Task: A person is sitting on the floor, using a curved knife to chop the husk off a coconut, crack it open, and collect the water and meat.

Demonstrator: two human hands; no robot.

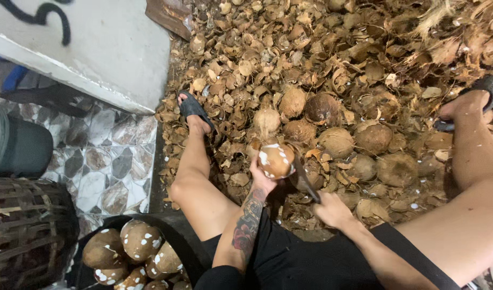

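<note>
My left hand point(261, 176) holds up a brown coconut point(276, 160) with white chipped patches. My right hand point(332, 210) grips a dark knife point(304, 178) whose blade rests against the coconut's right side. Both hands are between my bare legs, above a floor covered in shell chips. Several whole husked coconuts point(337, 140) lie just beyond the held one.
A black tub point(184, 239) at lower left holds several peeled coconuts point(140, 240). A woven basket point(26, 231) and a dark bin point(18, 147) stand at the left on patterned tiles. A thick heap of brown shell fragments point(311, 48) fills the ground ahead. My feet wear dark sandals point(192, 107).
</note>
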